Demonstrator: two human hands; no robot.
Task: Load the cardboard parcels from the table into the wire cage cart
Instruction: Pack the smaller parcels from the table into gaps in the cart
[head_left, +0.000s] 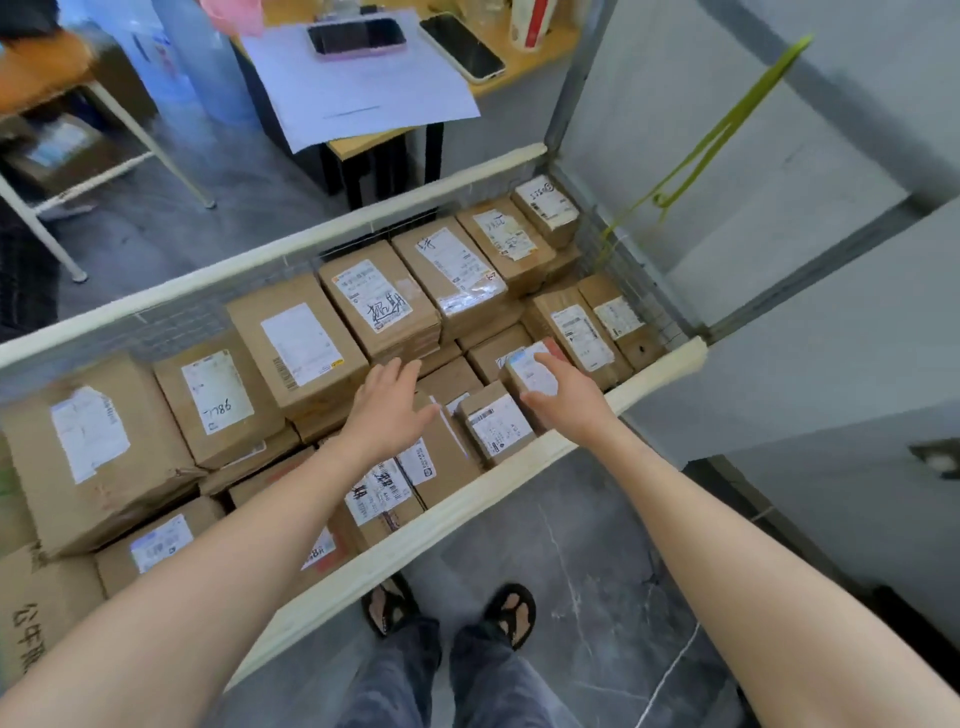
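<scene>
Packed wire cart (311, 244): right hand (566, 389) grip clasps parcel (532, 371) near rim (457, 512); left hand (387, 410) splayed.

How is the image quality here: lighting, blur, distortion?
Head view: light is soft and even, no hard shadows; wide-angle distortion bows the cart rail; mild blur softens the print on the small parcel that the right hand grips, and grows toward the corners.

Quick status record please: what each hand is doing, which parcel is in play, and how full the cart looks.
cart: floor covered in stacked parcels
left hand: open, fingers straight, over the middle parcels; contact unclear
right hand: grips small parcel by the near rail
small parcel: white label up, cart's right end
table: behind cart; two phones, paper sheet
</scene>
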